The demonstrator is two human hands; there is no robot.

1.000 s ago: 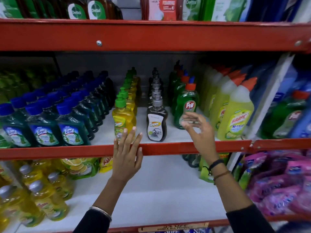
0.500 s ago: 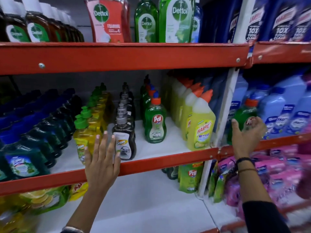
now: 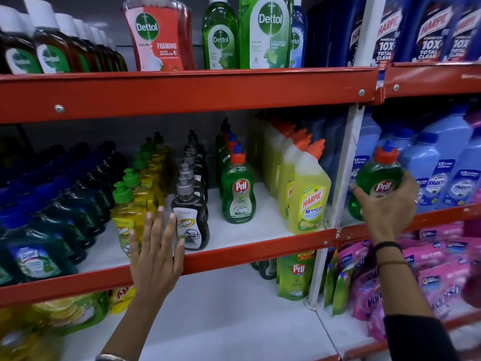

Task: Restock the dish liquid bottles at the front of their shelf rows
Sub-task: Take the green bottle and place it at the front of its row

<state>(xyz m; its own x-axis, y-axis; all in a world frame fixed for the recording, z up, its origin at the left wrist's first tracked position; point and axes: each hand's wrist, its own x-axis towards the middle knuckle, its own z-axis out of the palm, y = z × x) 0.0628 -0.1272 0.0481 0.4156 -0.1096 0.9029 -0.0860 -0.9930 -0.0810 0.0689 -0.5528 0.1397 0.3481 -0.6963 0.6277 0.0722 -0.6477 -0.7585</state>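
Note:
My right hand point(image 3: 387, 204) grips a green Pril dish liquid bottle point(image 3: 377, 175) with an orange cap, held in front of the right shelf bay. A row of matching Pril bottles point(image 3: 238, 188) stands on the middle shelf, its front bottle set back from the red edge. My left hand point(image 3: 156, 254) rests flat, fingers spread, against the red shelf lip point(image 3: 260, 252), before the yellow Super bottle point(image 3: 127, 220) and the dark Super bottle point(image 3: 191, 220).
Yellow Harpic bottles point(image 3: 309, 199) stand right of the Pril row, beside a white upright post point(image 3: 343, 165). Blue bottles point(image 3: 442, 173) fill the right bay. Dark green bottles point(image 3: 33, 246) crowd the left. Dettol bottles point(image 3: 265, 32) sit above, pink pouches point(image 3: 429, 272) below right.
My right hand left the Pril row, swung right past the post and closed on a Pril bottle in the right bay, lifting it slightly. The view panned right; the left hand stayed at the lip.

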